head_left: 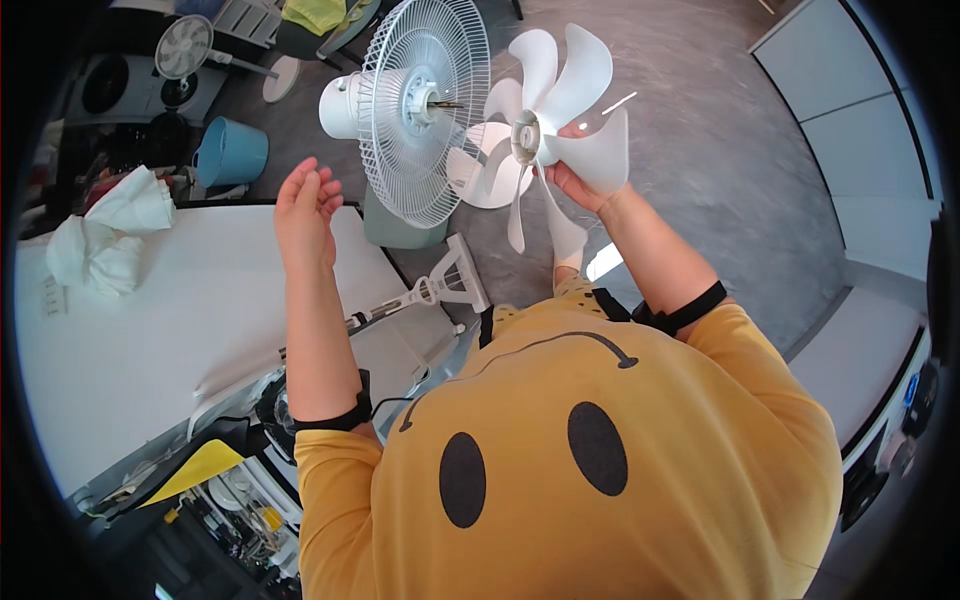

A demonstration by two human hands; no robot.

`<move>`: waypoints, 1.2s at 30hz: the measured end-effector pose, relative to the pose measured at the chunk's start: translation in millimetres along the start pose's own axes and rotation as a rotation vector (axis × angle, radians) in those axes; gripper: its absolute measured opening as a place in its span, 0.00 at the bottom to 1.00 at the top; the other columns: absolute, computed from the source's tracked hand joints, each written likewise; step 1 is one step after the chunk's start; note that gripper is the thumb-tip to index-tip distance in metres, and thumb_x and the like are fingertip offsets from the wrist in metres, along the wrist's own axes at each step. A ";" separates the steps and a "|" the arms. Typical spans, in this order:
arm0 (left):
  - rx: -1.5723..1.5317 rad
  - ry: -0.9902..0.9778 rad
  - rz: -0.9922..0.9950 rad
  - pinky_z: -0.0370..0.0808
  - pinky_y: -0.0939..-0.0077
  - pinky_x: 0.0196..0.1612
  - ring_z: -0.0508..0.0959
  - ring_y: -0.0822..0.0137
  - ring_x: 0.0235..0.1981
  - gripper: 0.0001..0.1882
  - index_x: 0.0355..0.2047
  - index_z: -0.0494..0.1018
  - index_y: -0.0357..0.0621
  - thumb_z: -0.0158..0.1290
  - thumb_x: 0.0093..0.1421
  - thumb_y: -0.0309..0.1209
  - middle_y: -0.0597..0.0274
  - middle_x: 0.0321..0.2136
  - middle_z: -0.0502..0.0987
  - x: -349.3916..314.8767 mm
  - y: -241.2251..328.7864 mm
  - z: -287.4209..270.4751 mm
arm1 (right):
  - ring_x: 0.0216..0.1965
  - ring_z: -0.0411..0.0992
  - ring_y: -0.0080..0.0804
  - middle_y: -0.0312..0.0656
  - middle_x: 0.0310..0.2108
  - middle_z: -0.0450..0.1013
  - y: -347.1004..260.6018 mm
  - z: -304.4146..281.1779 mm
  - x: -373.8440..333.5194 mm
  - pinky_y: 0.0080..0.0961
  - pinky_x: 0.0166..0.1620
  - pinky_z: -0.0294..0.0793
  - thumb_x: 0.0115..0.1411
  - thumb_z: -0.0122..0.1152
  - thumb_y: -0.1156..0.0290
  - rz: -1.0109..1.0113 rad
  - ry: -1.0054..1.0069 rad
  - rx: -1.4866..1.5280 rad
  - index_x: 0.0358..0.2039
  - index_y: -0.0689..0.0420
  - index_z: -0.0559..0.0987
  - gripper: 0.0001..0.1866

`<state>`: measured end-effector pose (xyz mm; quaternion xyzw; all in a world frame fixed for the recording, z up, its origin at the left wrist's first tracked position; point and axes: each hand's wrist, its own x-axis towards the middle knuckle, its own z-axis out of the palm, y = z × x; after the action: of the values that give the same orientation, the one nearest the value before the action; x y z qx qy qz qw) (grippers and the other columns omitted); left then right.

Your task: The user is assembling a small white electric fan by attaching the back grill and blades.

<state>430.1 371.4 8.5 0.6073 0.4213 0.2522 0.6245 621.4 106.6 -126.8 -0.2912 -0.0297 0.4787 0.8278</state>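
Note:
In my right hand [578, 185] is a white fan blade wheel [585, 75] with several curved blades; the fingers close round it near the hub, partly hidden behind a blade. Its hub faces left toward a white fan [350, 105], whose rear wire grille [385, 165] shows no blade wheel on it. A bare metal shaft sticks out from the middle of that grille, a short gap from the hub. My left hand [308, 205] is raised left of the grille, touching nothing, with loosely bent fingers apart. Below the fan stands its round white base [505, 195], partly covered by the blades.
At left is a white tabletop [180, 300] with a crumpled white cloth [115, 225]. A blue bucket [232, 152] stands beyond it. A grey-green stool [400, 220] and a white mop-like head [460, 275] lie between table and fan. Another white fan [185, 48] is farther back.

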 end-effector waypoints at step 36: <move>0.366 0.030 0.438 0.66 0.71 0.49 0.68 0.63 0.49 0.21 0.48 0.70 0.42 0.51 0.58 0.41 0.54 0.48 0.67 135.2 -16.4 56.0 | 0.50 0.63 0.35 0.41 0.47 0.63 27.6 14.0 72.8 0.32 0.50 0.65 0.42 0.71 0.66 -0.544 0.046 -1.273 0.49 0.59 0.65 0.35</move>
<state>543.5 450.4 -42.4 0.7827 0.3279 0.3096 0.4289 634.7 182.1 -146.1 -0.7124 -0.3591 0.1373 0.5871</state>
